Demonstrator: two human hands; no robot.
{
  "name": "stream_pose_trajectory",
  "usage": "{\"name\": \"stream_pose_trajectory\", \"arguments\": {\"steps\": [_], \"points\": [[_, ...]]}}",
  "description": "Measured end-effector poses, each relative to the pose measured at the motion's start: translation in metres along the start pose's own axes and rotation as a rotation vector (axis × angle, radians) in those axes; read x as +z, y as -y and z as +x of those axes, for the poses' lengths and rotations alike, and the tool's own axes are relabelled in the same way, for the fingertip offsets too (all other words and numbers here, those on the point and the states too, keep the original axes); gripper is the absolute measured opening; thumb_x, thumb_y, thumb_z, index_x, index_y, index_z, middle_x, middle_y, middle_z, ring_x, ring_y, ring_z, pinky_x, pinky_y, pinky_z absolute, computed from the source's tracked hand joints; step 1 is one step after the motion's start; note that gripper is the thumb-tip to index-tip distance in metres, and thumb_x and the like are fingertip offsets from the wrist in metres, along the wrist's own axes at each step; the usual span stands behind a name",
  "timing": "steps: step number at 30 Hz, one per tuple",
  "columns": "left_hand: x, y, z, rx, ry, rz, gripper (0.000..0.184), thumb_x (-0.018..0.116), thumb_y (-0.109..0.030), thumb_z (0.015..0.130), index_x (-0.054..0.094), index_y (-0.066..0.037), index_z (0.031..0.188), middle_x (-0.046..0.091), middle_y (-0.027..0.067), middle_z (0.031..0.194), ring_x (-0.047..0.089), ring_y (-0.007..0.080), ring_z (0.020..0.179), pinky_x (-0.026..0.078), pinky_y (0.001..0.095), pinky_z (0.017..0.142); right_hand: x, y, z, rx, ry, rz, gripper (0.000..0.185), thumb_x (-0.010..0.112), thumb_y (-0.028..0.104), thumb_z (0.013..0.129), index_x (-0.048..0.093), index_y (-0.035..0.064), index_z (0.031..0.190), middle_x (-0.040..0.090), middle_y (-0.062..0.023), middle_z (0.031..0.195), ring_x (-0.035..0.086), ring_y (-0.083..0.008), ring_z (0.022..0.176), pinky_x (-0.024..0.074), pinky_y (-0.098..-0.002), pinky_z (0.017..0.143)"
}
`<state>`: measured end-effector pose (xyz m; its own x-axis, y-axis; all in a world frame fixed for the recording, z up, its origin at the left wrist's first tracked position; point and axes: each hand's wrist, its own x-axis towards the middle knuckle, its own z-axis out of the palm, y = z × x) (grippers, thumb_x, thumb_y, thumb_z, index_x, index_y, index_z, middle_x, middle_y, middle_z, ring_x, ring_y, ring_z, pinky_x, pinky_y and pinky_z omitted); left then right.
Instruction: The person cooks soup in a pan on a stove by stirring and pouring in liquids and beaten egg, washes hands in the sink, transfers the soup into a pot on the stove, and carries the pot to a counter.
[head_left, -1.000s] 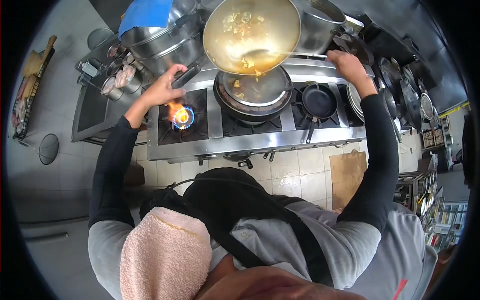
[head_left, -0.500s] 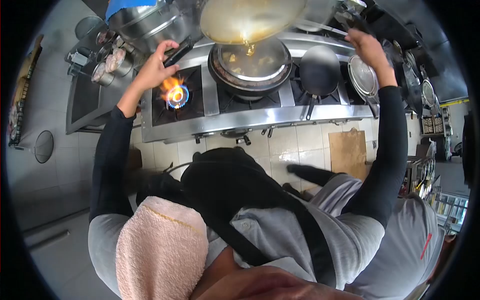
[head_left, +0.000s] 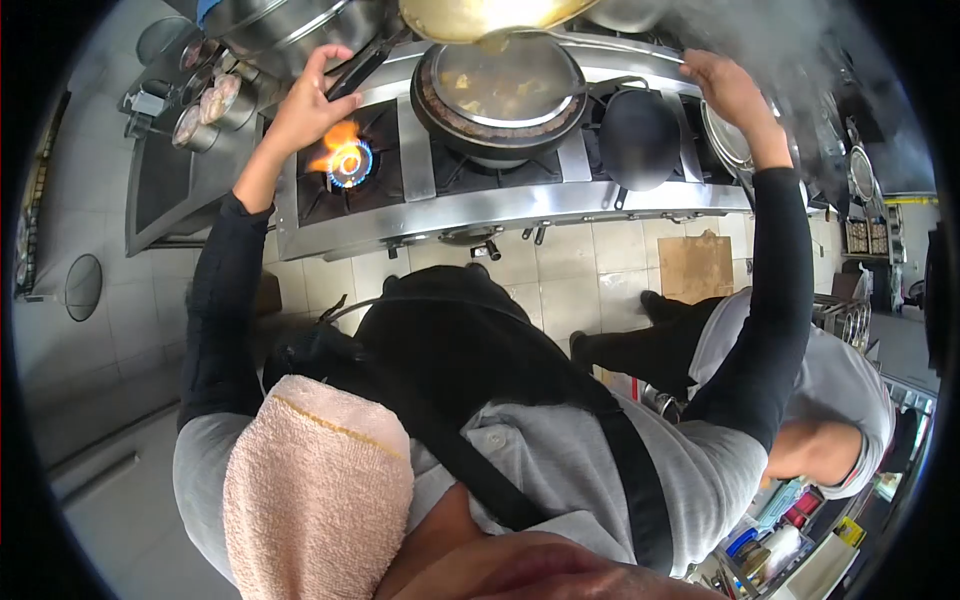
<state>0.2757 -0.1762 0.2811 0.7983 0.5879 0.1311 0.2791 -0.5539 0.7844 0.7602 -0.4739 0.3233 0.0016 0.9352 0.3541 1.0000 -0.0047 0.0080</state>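
My left hand [head_left: 312,105] is closed round the black handle [head_left: 356,76] of a wok [head_left: 480,14], whose pale inside is tilted and cut off by the top edge. In my right hand [head_left: 728,92] is a long metal utensil [head_left: 625,46], which reaches left to the wok's lower rim. Just below the wok, a round pan [head_left: 498,90] with brownish liquid and pieces of food rests over a larger dark pan [head_left: 445,127] on the stove [head_left: 420,212]. Left of these pans, a burner [head_left: 347,163] burns with blue and orange flame, uncovered.
A dark frying pan [head_left: 638,140] is on the right burner, with strainers [head_left: 728,135] beyond it. Steam drifts at upper right. Metal pots [head_left: 290,30] and containers of pale food [head_left: 220,100] are at upper left. Another person [head_left: 830,380] is close on my right.
The wok and both hands sit higher in the view, and the stream of food seen pouring from the wok has thinned. The co-worker beside me has shifted and an arm now shows.
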Motion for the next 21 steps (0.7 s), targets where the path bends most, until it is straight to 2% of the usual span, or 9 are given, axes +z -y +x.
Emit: {"name": "stream_pose_trajectory", "arguments": {"steps": [2, 6, 10, 14, 15, 16, 18, 19, 21], "points": [[0.000, 0.012, -0.001, -0.015, 0.019, -0.073, 0.056, 0.072, -0.007, 0.082, 0.039, -0.010, 0.127, 0.057, -0.0016, 0.072, 0.043, 0.0039, 0.054, 0.034, 0.0230, 0.050, -0.027, 0.020, 0.003, 0.046, 0.122, -0.076, 0.018, 0.055, 0.025, 0.097, 0.059, 0.0086, 0.102, 0.065, -0.0183, 0.094, 0.058, -0.0442, 0.092, 0.0469, -0.0497, 0.075], [0.000, 0.027, -0.008, -0.057, 0.014, -0.066, 0.052, 0.071, -0.006, 0.082, 0.039, -0.012, 0.123, 0.055, -0.0012, 0.070, 0.045, 0.0039, 0.052, 0.034, 0.0225, 0.048, -0.039, 0.009, 0.004, 0.184, 0.124, -0.075, 0.019, 0.055, 0.026, 0.097, 0.060, 0.0088, 0.101, 0.065, -0.0195, 0.094, 0.058, -0.0446, 0.092, 0.0476, -0.0502, 0.075], [0.007, 0.033, -0.011, -0.119, 0.013, -0.210, 0.051, 0.070, -0.004, 0.083, 0.038, -0.013, 0.122, 0.053, -0.0010, 0.069, 0.045, 0.0040, 0.049, 0.032, 0.0221, 0.044, -0.011, 0.006, -0.006, 0.158, 0.169, -0.046, 0.021, 0.054, 0.029, 0.098, 0.062, 0.0100, 0.103, 0.065, -0.0208, 0.096, 0.059, -0.0446, 0.095, 0.0477, -0.0510, 0.075], [0.015, 0.022, -0.017, -0.196, 0.079, -0.409, 0.050, 0.066, -0.003, 0.086, 0.034, -0.010, 0.124, 0.048, -0.0009, 0.065, 0.042, 0.0057, 0.042, 0.031, 0.0242, 0.035, -0.033, 0.026, -0.003, 0.133, 0.280, 0.062, 0.024, 0.054, 0.030, 0.099, 0.059, 0.0065, 0.099, 0.062, -0.0205, 0.082, 0.056, -0.0436, 0.078, 0.0462, -0.0460, 0.070], [0.015, 0.023, -0.018, -0.186, 0.143, -0.512, 0.050, 0.063, -0.002, 0.087, 0.032, -0.009, 0.126, 0.046, -0.0003, 0.063, 0.039, 0.0061, 0.040, 0.031, 0.0246, 0.033, -0.040, 0.029, -0.004, 0.251, 0.340, 0.177, 0.027, 0.055, 0.031, 0.099, 0.057, 0.0043, 0.096, 0.054, -0.0178, 0.072, 0.050, -0.0349, 0.067, 0.0441, -0.0403, 0.067], [0.015, 0.019, -0.021, -0.213, 0.157, -0.565, 0.052, 0.063, -0.002, 0.087, 0.032, -0.009, 0.129, 0.045, -0.0004, 0.063, 0.039, 0.0058, 0.040, 0.031, 0.0241, 0.034, -0.045, 0.034, -0.008, 0.242, 0.258, 0.210, 0.032, 0.055, 0.033, 0.099, 0.056, 0.0011, 0.092, 0.050, -0.0127, 0.067, 0.046, -0.0242, 0.064, 0.0424, -0.0348, 0.065], [0.016, 0.006, -0.027, -0.261, 0.185, -0.667, 0.055, 0.062, -0.002, 0.088, 0.030, -0.009, 0.133, 0.044, -0.0004, 0.063, 0.038, 0.0052, 0.041, 0.032, 0.0233, 0.034, -0.056, 0.045, -0.011, 0.377, 0.268, 0.397, 0.037, 0.054, 0.034, 0.100, 0.057, 0.0008, 0.084, 0.050, -0.0055, 0.064, 0.044, -0.0148, 0.063, 0.0389, -0.0295, 0.063], [0.016, 0.002, -0.031, -0.284, 0.183, -0.673, 0.067, 0.062, -0.002, 0.088, 0.025, -0.010, 0.144, 0.042, -0.0015, 0.062, 0.038, 0.0045, 0.042, 0.032, 0.0218, 0.036, -0.061, 0.053, -0.012, 0.453, 0.300, 0.485, 0.037, 0.054, 0.034, 0.100, 0.057, 0.0024, 0.082, 0.050, -0.0030, 0.063, 0.042, -0.0123, 0.060, 0.0371, -0.0277, 0.059], [0.015, -0.006, -0.037, -0.311, 0.219, -0.740, 0.073, 0.062, -0.003, 0.089, 0.022, -0.013, 0.149, 0.042, -0.0017, 0.062, 0.038, 0.0043, 0.043, 0.032, 0.0215, 0.036, -0.070, 0.070, -0.014, 0.608, 0.361, 0.655, 0.037, 0.053, 0.036, 0.101, 0.057, 0.0057, 0.079, 0.048, 0.0020, 0.061, 0.038, -0.0073, 0.053, 0.0333, -0.0240, 0.051]]}}
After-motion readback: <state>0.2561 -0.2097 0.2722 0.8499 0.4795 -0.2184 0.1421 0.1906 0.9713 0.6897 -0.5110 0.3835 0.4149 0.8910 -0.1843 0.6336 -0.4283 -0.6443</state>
